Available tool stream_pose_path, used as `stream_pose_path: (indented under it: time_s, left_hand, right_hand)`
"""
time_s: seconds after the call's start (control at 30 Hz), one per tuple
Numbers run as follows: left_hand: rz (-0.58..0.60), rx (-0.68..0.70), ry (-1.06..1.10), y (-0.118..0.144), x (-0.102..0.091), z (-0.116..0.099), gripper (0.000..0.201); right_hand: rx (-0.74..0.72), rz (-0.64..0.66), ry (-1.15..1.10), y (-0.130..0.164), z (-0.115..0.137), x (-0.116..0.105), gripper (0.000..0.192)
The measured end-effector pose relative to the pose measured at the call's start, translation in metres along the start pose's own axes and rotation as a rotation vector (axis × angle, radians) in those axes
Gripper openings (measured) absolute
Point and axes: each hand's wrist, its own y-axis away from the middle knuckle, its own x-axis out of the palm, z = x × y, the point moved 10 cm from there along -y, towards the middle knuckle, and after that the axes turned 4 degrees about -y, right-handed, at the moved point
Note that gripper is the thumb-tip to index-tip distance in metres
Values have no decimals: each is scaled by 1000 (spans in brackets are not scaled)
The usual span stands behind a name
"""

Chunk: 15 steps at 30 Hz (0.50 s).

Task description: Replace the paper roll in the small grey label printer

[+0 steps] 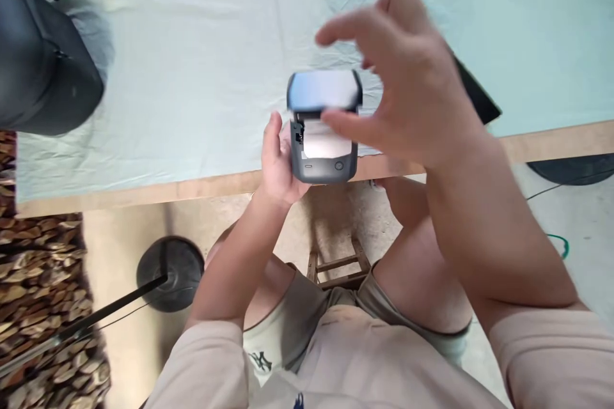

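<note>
Grey device [322, 170], glossy lid [325, 90] open

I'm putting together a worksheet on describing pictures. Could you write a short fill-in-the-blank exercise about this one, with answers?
1. The left hand holds the gray device, and the material inside it is coloured ____.
2. Rather than closed, the device's lid is ____.
3. On the right hand, the digit lowest in the picture is the ____.
4. The round black base at the left stands on the ____.

Missing words: white; open; thumb; floor.
</note>
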Motion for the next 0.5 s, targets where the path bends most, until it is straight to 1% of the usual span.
stream_pose_path:
  time_s: [0.07,0.13,0.2,0.23,0.27,0.3,0.37,0.43,0.5]
  left_hand:
    - [-11,18,-17,1,-2,0,50]
    - [1,22,-4,1,-2,2,42]
    - [22,15,8,2,-1,4,38]
    - [28,11,6,2,-1,4,38]
    - [28,8,1,2,-1,4,40]
    - [22,9,-5,3,-2,4,40]
    - [3,17,-5,3,-4,4,39]
    - [-3,28,12,3,-4,4,34]
    - [6,25,21,3,-4,5,30]
  right_hand:
    - [25,-156,15,-1,0,-18,34]
    - [36,-267,-76,4,-2,-29,23]
    - [21,-313,-206,11,-4,-32,14]
    - [17,-303,-238,13,-4,-30,10]
    - [21,-275,-232,14,-4,-27,8]
    - [32,-215,-182,13,-3,-20,8]
    - [75,-39,-13,10,-3,0,12]
    - [137,103,146,8,-9,18,15]
    - [195,178,252,7,-17,32,18]
